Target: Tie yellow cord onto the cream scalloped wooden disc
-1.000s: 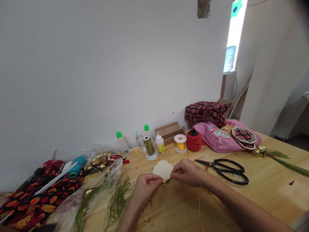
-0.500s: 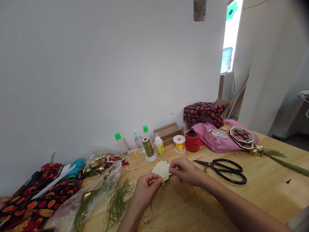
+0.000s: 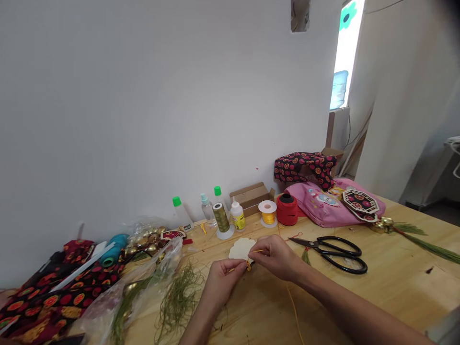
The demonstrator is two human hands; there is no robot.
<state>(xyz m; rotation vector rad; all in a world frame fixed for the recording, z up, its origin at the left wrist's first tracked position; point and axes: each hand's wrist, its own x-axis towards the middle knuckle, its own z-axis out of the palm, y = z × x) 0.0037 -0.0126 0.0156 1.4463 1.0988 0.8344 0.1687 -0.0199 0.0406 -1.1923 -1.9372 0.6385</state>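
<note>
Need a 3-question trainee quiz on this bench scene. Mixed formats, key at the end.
1. Multiple choice: what does the right hand pinch?
A) a yellow cord
B) a glue bottle
C) a gold bell

2. True or false: the black-handled scissors lie nearer the person than the red thread cone.

3. Fill in: the leftmost bottle along the wall has a ____ cap.

Key: 1. A; 2. True; 3. green
</note>
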